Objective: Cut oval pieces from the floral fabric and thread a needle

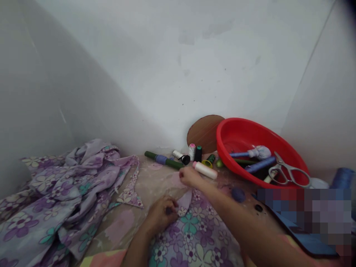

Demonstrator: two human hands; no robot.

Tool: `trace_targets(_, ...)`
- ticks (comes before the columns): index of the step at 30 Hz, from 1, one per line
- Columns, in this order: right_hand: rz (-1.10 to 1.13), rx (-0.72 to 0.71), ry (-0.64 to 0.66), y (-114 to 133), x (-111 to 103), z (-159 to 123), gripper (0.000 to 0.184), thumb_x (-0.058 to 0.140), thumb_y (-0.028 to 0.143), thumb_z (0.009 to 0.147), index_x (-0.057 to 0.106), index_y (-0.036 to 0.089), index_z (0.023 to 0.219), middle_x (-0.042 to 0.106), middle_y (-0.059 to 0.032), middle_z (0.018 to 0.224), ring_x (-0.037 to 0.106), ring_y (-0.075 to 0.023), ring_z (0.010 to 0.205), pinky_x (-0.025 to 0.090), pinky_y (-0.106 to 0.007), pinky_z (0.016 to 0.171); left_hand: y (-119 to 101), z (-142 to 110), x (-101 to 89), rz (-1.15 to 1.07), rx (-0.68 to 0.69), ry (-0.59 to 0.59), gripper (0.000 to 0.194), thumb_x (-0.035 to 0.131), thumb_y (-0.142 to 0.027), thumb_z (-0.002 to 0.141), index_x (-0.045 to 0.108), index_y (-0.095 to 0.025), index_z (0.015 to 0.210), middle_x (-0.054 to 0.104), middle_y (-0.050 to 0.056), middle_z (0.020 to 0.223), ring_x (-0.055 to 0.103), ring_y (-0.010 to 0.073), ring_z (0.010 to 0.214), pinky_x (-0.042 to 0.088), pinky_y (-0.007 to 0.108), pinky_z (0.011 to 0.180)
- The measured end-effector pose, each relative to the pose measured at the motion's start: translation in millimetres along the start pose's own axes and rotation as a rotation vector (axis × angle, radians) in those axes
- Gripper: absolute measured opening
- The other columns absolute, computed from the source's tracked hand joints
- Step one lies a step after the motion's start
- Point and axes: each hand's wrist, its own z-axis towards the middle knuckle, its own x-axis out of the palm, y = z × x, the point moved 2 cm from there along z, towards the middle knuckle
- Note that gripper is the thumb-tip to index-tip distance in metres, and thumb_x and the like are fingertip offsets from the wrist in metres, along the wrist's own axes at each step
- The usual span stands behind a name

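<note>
A lilac cloth with a flower print [194, 237] lies over my lap area at the bottom middle, its top edge folded to show a plain lilac side. My left hand [162, 215] has its fingers curled at the left edge of this cloth and pinches it. Above the cloth, my right hand [191, 177] is raised with its fingertips pressed together. Whatever is between those fingertips is too small to make out. Just behind the right hand are a green stick wound with blue thread [161, 159] and a white thread cone with a pink end [205, 170].
A crumpled heap of floral cloth [83, 185] fills the left side. At the right, a red basin [236, 129] holds scissors [289, 176] and thread rolls, with a brown round board [204, 129] behind. Small thread spools [198, 153] stand by the wall. A dark-edged flat object [300, 237] lies right.
</note>
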Motion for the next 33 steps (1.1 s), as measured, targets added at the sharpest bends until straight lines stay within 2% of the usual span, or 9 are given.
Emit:
trace_targets(3,0.372,0.026,-0.036,-22,-15,-2,0.025,0.044,0.014,0.070,0.051,0.011,0.094,0.064,-0.0076,0.079,0.060,-0.0120,0.065,0.047,-0.022,0.059,0,3,-2.1,-0.034,-0.059,-0.058,0.009,0.053,-0.023,0.067,0.058,-0.017,0.062,0.061,0.000,0.075,0.054,0.0135,0.072,0.039,0.022,0.065)
trace_targets(5,0.585,0.041,-0.053,-33,-21,-6,0.028,0.042,0.017,0.073,0.046,0.011,0.100,0.064,-0.0073,0.081,0.060,-0.0097,0.063,0.048,-0.021,0.059,0,5,-5.4,-0.012,-0.110,-0.152,0.015,0.048,-0.027,0.072,0.058,-0.017,0.066,0.060,0.001,0.069,0.054,0.0137,0.067,0.039,0.022,0.061)
trace_targets(9,0.891,0.087,-0.088,-46,-26,-12,0.021,0.048,0.020,0.070,0.047,0.014,0.091,0.064,-0.0063,0.075,0.059,-0.0098,0.057,0.048,-0.022,0.054,1,4,-13.8,0.177,-0.185,-0.366,0.020,0.043,-0.031,0.075,0.058,-0.018,0.071,0.060,0.002,0.073,0.054,0.0156,0.071,0.038,0.025,0.065)
trace_targets(13,1.061,0.144,-0.153,-54,-30,-13,0.013,0.053,0.022,0.067,0.049,0.014,0.078,0.063,-0.0041,0.063,0.058,-0.0098,0.050,0.045,-0.021,0.048,4,2,-16.8,0.336,-0.243,-0.406,0.023,0.040,-0.034,0.076,0.059,-0.020,0.072,0.060,0.002,0.074,0.054,0.0177,0.075,0.036,0.025,0.064)
trace_targets(21,1.129,0.158,-0.266,-66,-40,-7,0.017,0.061,0.027,0.060,0.054,0.012,0.065,0.062,-0.0030,0.058,0.054,-0.0081,0.047,0.040,-0.017,0.043,16,6,-12.9,0.362,-0.374,-0.343,0.022,0.043,-0.033,0.075,0.060,-0.020,0.073,0.061,0.001,0.074,0.053,0.0155,0.073,0.033,0.023,0.060)
trace_targets(27,1.041,0.157,-0.362,-69,-39,-2,0.017,0.060,0.026,0.056,0.055,0.012,0.063,0.061,-0.0033,0.056,0.053,-0.0088,0.045,0.038,-0.019,0.042,22,7,-11.4,0.337,-0.378,-0.338,0.021,0.044,-0.033,0.074,0.060,-0.020,0.075,0.061,0.001,0.075,0.053,0.0148,0.073,0.033,0.022,0.062)
trace_targets(33,0.828,0.163,-0.637,-80,-57,11,0.011,0.056,0.024,0.057,0.055,0.014,0.062,0.056,0.0007,0.051,0.051,-0.0099,0.047,0.039,-0.020,0.046,23,9,-10.6,0.326,-0.393,-0.331,0.021,0.043,-0.032,0.074,0.060,-0.020,0.075,0.061,0.002,0.075,0.053,0.0152,0.073,0.033,0.022,0.060)
